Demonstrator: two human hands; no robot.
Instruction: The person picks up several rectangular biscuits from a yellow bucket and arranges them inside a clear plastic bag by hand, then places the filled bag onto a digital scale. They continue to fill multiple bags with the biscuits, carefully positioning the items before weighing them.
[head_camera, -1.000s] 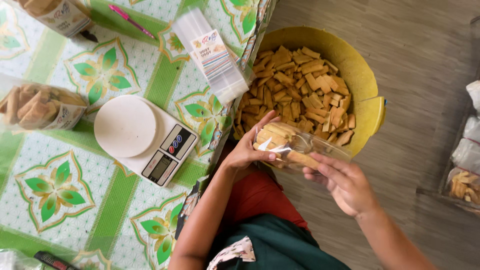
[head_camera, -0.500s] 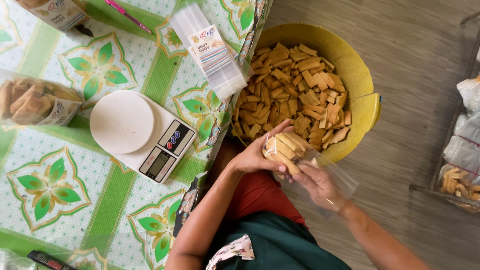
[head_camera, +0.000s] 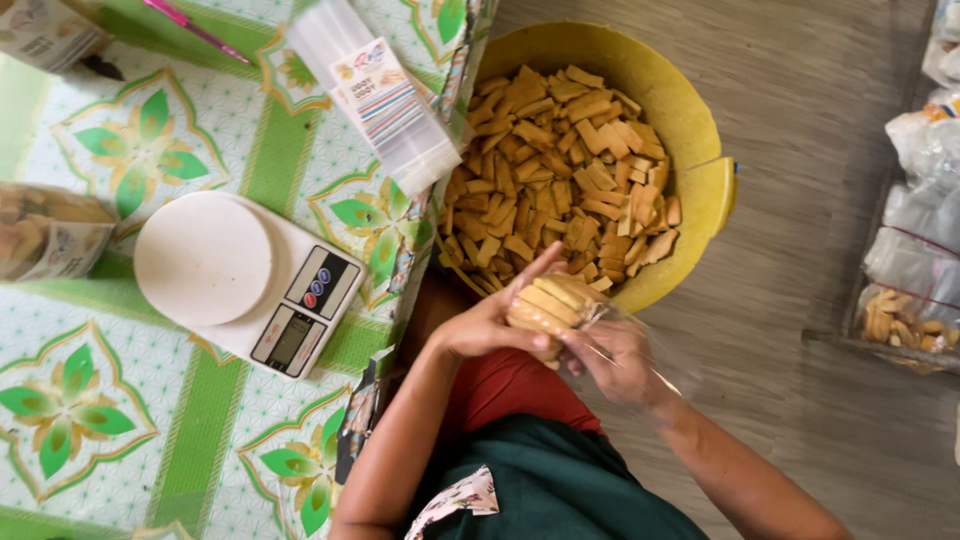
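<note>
A stack of golden crackers (head_camera: 548, 308) sat in a clear plastic bag (head_camera: 640, 350), held just above the person's lap and just beside the near rim of the yellow basin (head_camera: 700, 190). The stack's long axis ran slantwise, from the left hand up toward the basin. The left hand (head_camera: 490, 325) cupped the stack from the table side, fingers curled round it and closed on the crackers. The right hand (head_camera: 620, 360) met it from the other side, fingers pinched shut on the bag's film at the stack's end; both hands were touching the bundle, neither nearer than the other. The basin held a heap of loose crackers. On the green flowered tablecloth (head_camera: 200, 440) to the left stood a white kitchen scale (head_camera: 250, 275), its round plate bare, well apart from the hands.
</note>
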